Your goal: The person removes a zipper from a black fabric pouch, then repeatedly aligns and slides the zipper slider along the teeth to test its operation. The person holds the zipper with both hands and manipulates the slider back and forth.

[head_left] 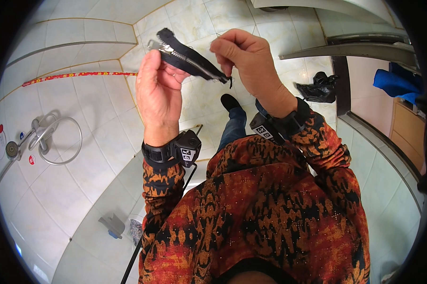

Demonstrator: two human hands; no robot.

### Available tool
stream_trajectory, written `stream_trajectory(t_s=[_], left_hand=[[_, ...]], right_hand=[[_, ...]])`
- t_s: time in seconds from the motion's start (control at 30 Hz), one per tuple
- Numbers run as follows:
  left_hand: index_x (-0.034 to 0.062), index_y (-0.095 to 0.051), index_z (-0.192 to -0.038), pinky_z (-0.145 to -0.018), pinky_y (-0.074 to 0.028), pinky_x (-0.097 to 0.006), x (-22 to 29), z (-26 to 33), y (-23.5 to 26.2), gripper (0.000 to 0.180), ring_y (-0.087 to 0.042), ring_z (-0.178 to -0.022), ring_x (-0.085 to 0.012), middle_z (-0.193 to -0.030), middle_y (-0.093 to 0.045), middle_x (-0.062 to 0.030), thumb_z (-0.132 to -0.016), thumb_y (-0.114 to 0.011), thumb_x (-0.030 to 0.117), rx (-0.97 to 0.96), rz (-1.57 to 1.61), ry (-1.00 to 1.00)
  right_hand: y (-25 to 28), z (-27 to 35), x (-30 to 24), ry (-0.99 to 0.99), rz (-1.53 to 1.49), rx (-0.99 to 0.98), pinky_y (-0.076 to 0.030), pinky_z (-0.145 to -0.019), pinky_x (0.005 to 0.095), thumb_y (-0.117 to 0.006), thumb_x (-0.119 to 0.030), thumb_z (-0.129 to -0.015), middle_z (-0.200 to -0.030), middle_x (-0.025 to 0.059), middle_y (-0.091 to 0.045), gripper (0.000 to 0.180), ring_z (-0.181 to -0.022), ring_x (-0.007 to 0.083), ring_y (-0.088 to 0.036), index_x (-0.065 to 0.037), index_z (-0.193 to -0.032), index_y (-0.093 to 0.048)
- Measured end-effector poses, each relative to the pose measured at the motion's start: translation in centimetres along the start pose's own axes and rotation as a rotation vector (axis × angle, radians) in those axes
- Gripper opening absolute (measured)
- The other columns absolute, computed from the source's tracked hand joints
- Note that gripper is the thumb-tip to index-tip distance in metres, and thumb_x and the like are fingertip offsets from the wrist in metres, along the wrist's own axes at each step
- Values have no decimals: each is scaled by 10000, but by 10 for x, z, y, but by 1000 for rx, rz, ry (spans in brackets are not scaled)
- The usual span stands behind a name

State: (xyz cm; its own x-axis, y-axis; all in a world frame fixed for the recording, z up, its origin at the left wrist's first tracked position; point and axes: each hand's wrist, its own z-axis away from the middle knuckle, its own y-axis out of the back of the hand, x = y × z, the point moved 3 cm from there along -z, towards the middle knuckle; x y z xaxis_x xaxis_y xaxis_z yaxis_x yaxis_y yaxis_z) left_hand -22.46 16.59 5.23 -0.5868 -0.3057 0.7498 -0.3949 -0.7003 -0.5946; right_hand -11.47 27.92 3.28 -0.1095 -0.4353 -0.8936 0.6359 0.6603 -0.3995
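Between the two hands, over the tiled floor, a black zip is held up on a slant. It looks light and limp, its cloth tape soft while the metal teeth should lend a little stiffness; it seems unlikely to slip or break, though the frayed end could unravel. The left hand pinches it near the upper end, beside the metal pull; the cloth there seems the surest hold. The right hand has its fingers curled close to the lower end, above a loose thread, but blur makes it impossible to tell whether they grip anything. Farther out, a black bag lies on the floor to the right.
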Motion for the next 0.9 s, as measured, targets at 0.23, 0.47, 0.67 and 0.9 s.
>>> stream_trajectory(t_s=[0.23,0.47,0.67,0.9], left_hand=[[3,-503,-801,-623,-477,-308,6,4,-8,186,-517,-621,-167,-679,-520,-69,-889,-445,156,-74,-23,-72],[-16,-520,-865,-675,-495,-343,4,9,-15,194,-553,-736,-186,-807,-562,-108,-882,-450,164,-26,-68,-117],[-48,-525,-1030,-717,-504,-360,13,7,-14,257,-582,-839,-215,-926,-580,-121,-875,-453,143,-176,-108,-81],[8,-559,-960,-572,-423,-230,6,-14,-4,162,-515,-616,-113,-811,-582,-47,-817,-563,83,-90,-430,-142]], right_hand=[[-9,3,-5,306,159,-120,-394,-543,167,-610,-73,-793,-699,-3,-555,85,-599,47,-489,2,-821,-581],[-26,-7,-3,473,254,-65,-425,-505,200,-676,-96,-677,-639,28,-572,172,-549,74,-518,4,-758,-563],[-26,-15,-7,396,180,-137,-427,-501,208,-607,-98,-728,-581,40,-578,120,-542,86,-532,19,-731,-580],[-20,-32,0,244,166,-322,-344,-432,197,-602,-132,-749,-518,3,-489,152,-470,52,-441,10,-697,-582]])
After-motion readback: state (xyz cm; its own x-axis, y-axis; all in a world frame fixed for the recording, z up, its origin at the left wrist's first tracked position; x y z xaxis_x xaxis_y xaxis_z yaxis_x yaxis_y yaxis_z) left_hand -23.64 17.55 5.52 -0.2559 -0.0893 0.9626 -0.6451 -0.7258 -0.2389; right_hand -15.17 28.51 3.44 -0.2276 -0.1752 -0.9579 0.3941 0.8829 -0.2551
